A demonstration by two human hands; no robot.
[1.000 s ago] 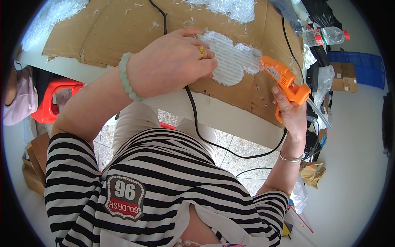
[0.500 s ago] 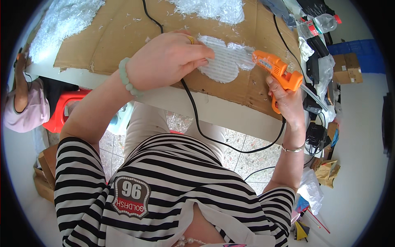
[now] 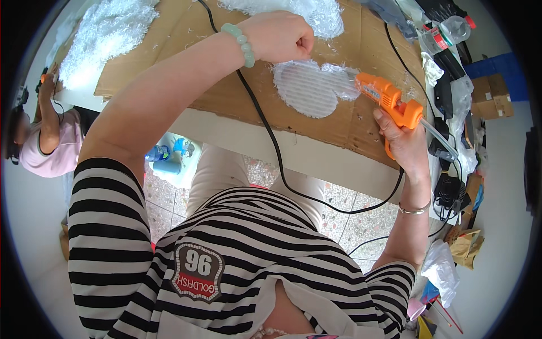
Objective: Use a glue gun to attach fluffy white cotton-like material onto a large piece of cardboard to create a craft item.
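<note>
A flat, cloud-shaped white piece [image 3: 307,93] with a striped face and fuzzy rim lies on the brown cardboard [image 3: 220,90]. My right hand [image 3: 407,146] is wrapped round an orange hot glue gun [image 3: 389,100], a clear glue stick poking out of its back. The gun's nozzle is at the piece's right lobe; whether it touches is unclear. Just beyond the piece's far edge is my left hand [image 3: 276,37], fingers curled in. What its fingertips hold, if anything, is hidden. Beyond it lies a shaggy white fibre piece [image 3: 322,17].
More white shaggy material [image 3: 107,42] covers the far left. A black cord [image 3: 265,121] crosses the cardboard and loops below the table edge to the gun. Plastic bottles [image 3: 454,29], bags and cables crowd the right side. Another person [image 3: 53,141] sits at the left.
My left hand has come off the white piece's left part and moved away from me, past its far edge. The glue gun stays at the right lobe. The whole view has shifted slightly.
</note>
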